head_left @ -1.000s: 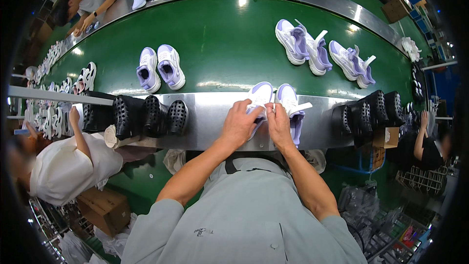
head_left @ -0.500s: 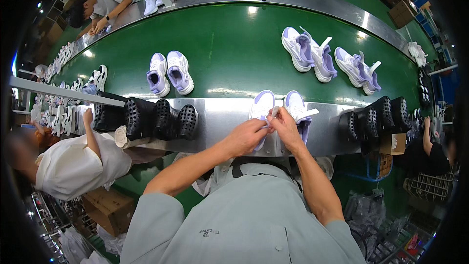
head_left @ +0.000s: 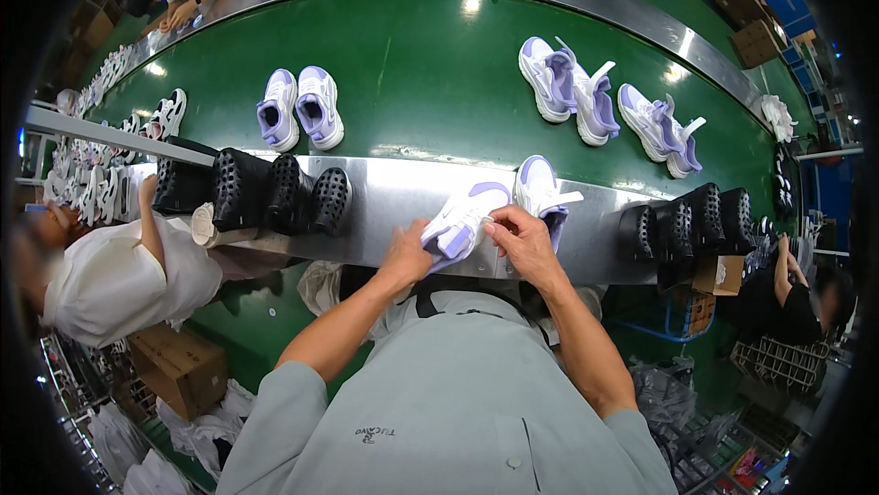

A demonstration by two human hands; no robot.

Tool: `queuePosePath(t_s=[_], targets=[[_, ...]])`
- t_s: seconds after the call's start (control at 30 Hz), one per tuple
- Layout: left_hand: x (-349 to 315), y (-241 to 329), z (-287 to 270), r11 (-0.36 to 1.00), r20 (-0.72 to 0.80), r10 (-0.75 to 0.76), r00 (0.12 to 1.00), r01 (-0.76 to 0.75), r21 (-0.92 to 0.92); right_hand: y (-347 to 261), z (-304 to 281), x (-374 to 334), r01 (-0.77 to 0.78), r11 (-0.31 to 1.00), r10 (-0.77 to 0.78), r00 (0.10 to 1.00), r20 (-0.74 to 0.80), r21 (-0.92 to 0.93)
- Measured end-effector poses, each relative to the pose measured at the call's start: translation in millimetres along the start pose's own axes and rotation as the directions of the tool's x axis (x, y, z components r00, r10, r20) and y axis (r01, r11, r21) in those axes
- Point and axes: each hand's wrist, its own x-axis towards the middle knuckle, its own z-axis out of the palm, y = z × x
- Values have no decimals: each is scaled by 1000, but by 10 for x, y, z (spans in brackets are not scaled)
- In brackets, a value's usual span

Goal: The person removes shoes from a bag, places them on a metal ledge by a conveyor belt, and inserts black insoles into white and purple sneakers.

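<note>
A white and lavender sneaker (head_left: pixel 465 211) sits tilted over the steel ledge, its toe pointing up and to the right. My left hand (head_left: pixel 406 254) is closed around its heel end. At the sneaker's right side my right hand (head_left: pixel 524 240) is closed, thumb and forefinger pinching what looks like its white strap; the fingertips partly hide it. Just beyond that hand stands the matching sneaker (head_left: pixel 534 180) on the ledge, its white strap sticking out to the right.
Two sneaker pairs (head_left: pixel 595 108) rest on the green belt (head_left: pixel 417 83) at right, another pair (head_left: pixel 318 108) at left. Black perforated shoe forms (head_left: pixel 286 193) flank the steel ledge (head_left: pixel 389 193), with more forms (head_left: pixel 705 217) at right. Co-workers (head_left: pixel 110 284) are at left, far left and right.
My left hand has moved left from the laces to the sneaker's heel and turned the sneaker, toe to the right. My right hand stays pinched beside it. The whole view has shifted slightly.
</note>
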Motion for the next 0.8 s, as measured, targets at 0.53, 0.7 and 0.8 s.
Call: queuePosePath(t_s=[0.53, 0.7, 0.8], targets=[[-142, 567, -710, 360, 17, 865, 502, -645, 674, -457, 95, -28, 300, 899, -259, 952, 165, -319], [-165, 584, -717, 323, 68, 872, 484, -675, 664, -509, 122, 25, 273, 879, -169, 946, 278, -392], [-193, 620, -681, 340, 71, 865, 496, -686, 644, -585, 138, 53, 232, 840, -80, 947, 311, -490]])
